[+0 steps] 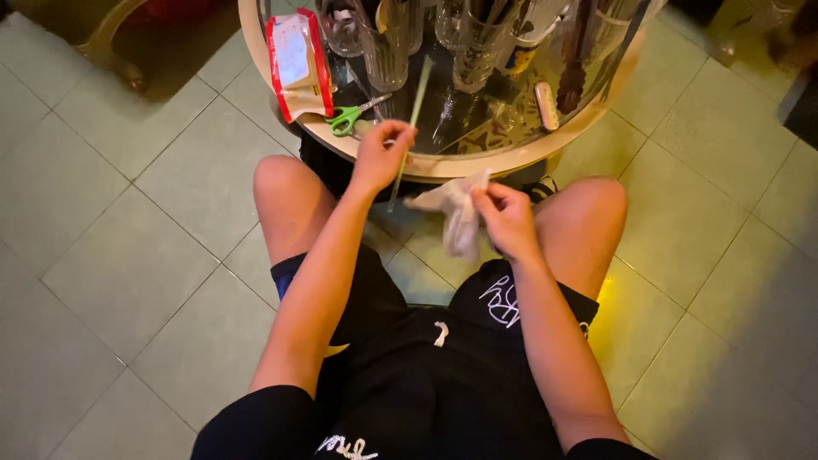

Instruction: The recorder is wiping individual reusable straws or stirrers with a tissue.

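Over green tiles, left fingers [394, 136] pinch a thin green straw [412, 119]; right fingers [487, 198] grip crumpled tissue [456, 213].

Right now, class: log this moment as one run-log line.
left hand: pinching thin pale-green stick | right hand: gripping crumpled white cloth | nearby: green-handled scissors on round glass-topped table

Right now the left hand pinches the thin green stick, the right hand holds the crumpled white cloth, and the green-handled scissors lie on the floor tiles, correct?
Not quite. The head view shows the green-handled scissors lying on the round glass-topped table, beside the red-edged packet, not on the floor tiles. The rest holds: the left hand pinches the thin green stick, and the right hand holds the crumpled white cloth.
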